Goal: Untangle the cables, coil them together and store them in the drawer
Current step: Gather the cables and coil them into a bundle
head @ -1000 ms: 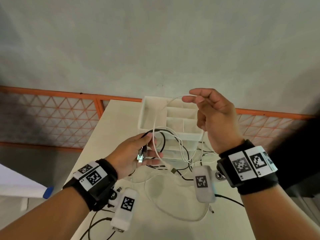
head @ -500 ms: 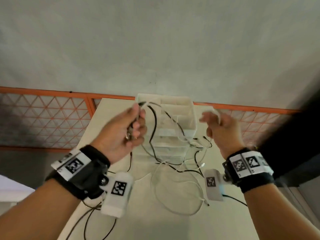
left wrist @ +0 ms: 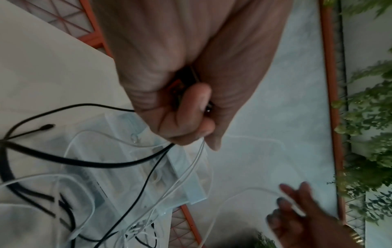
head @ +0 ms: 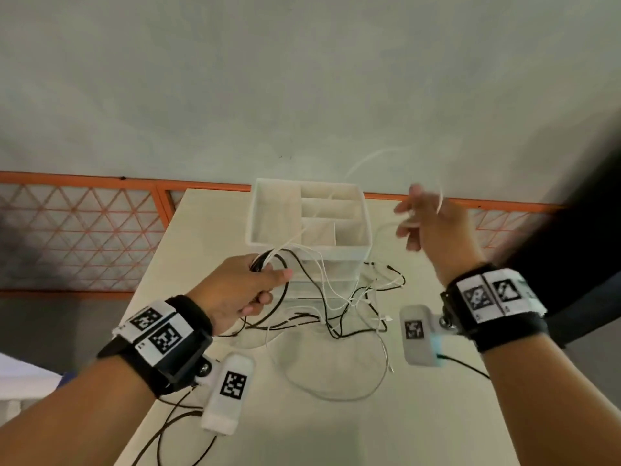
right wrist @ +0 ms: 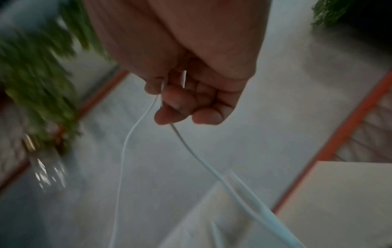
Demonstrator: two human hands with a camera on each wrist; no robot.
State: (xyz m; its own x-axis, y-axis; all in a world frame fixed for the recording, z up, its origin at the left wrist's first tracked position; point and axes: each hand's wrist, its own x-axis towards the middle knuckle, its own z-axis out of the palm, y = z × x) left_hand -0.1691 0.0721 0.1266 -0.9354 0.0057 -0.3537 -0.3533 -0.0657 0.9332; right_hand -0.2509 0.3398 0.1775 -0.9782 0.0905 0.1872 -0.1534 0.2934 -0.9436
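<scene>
Black and white cables lie tangled on the cream table in front of a white drawer organiser. My left hand grips a bundle of black and white cable ends in front of the organiser; in the left wrist view the fingers curl round the strands. My right hand, blurred and raised to the right of the organiser, pinches a white cable that loops up over it. In the right wrist view its fingers close on that cable.
The organiser's top tray has open compartments, with translucent drawers below. An orange railing with lattice panels runs behind the table. Green plants grow beyond it. Camera leads trail off the table's near left.
My left hand has dropped from beside the organiser's top to in front of its drawers, still holding the bundle. My right hand has swung right and up, pulling the white cable with it.
</scene>
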